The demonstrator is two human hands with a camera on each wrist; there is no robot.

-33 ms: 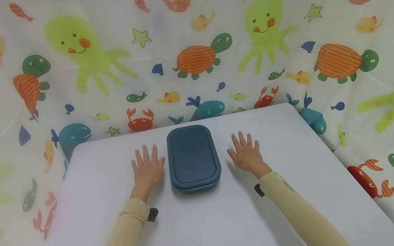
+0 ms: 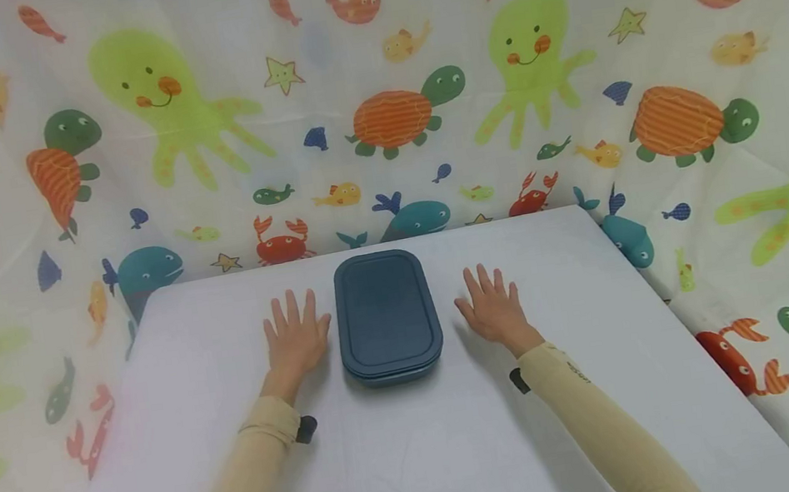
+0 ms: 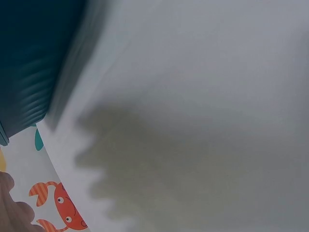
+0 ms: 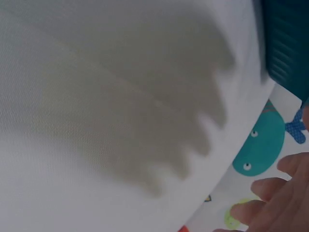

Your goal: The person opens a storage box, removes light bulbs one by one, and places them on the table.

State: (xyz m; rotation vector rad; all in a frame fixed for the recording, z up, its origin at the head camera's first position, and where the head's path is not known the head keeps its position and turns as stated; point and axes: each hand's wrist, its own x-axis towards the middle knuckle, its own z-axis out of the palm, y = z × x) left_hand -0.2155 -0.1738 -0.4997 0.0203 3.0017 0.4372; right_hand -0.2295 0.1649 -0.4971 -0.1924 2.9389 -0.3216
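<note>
I count one white-covered table [image 2: 410,462], one blue lidded container [image 2: 386,314], one left hand [image 2: 295,346] and one right hand [image 2: 500,317], ten fingers [image 2: 292,306] with thumbs included, two tan sleeves [image 2: 239,486], and two black wrist pieces [image 2: 306,429]. The printed cloth [image 2: 208,53] shows three turtles [image 2: 392,120], three larger starfish [image 2: 282,74] and four octopuses [image 2: 537,49], two cut off at the sides.

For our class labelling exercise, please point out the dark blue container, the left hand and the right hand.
Dark blue container [image 2: 386,310]: head view, middle of its flat top.
Left hand [image 2: 297,343]: head view, back of the hand.
Right hand [image 2: 496,313]: head view, back of the hand.
</note>
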